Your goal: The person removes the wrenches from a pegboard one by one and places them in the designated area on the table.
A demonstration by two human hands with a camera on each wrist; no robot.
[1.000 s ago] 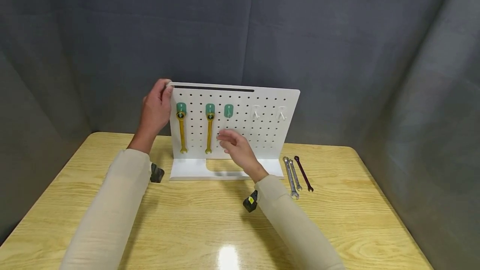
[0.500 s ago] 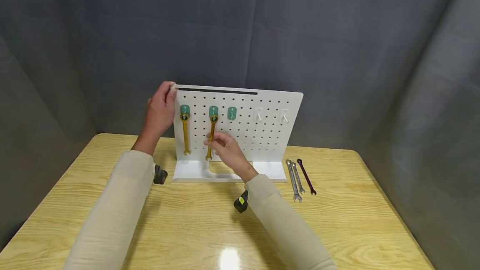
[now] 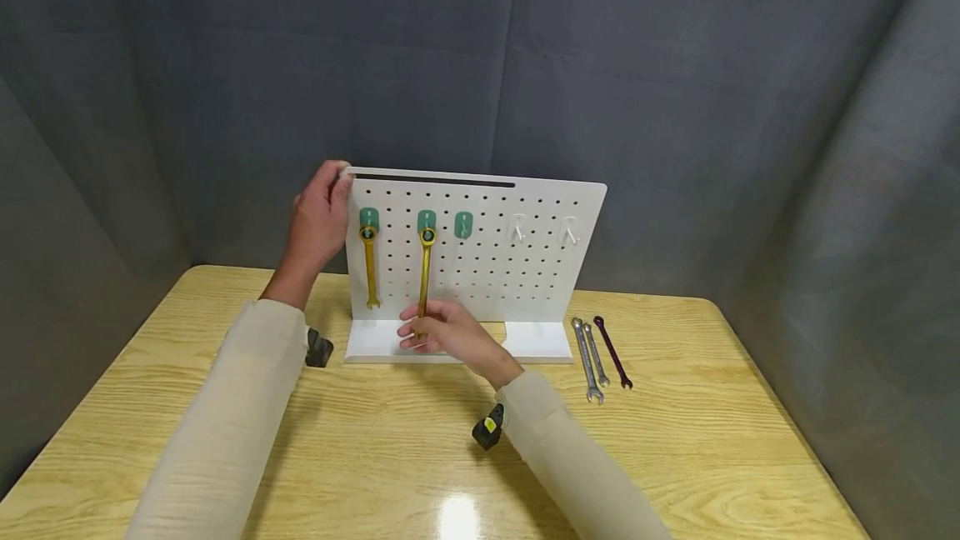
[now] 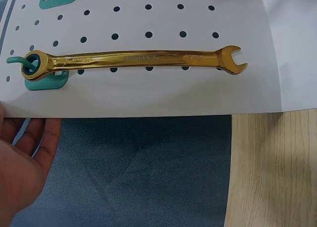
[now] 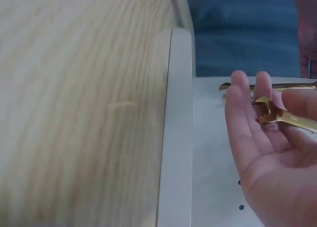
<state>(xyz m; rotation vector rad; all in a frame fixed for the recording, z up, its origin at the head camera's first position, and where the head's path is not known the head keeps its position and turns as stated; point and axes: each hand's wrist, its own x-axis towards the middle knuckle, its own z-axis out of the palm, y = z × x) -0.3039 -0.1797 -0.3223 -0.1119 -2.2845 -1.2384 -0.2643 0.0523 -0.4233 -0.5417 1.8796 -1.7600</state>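
A white pegboard (image 3: pixel 480 273) stands on the table, and my left hand (image 3: pixel 321 219) grips its upper left corner, fingers behind the panel. Two gold combination wrenches hang on green hooks. The left wrench (image 4: pixel 133 59) hangs by its ratchet ring, open jaw down. My right hand (image 3: pixel 450 336) is at the lower end of the second gold wrench (image 3: pixel 425 273), thumb in front of the shaft and fingers behind it. In the right wrist view this wrench's open end (image 5: pixel 267 110) lies over the fingers. Its ring sits at the middle green hook (image 3: pixel 427 219).
To the right, a third green hook (image 3: pixel 463 226) and two white hooks (image 3: pixel 517 228) carry nothing. Two silver wrenches (image 3: pixel 587 361) and a dark purple wrench (image 3: pixel 613 354) lie on the wooden table (image 3: pixel 712 423) beside the board's base (image 3: pixel 536 344). Grey curtains (image 3: pixel 675 107) surround the table.
My right hand moved left to the second gold wrench, then slid down to its lower end. The left hand stays on the board's corner.
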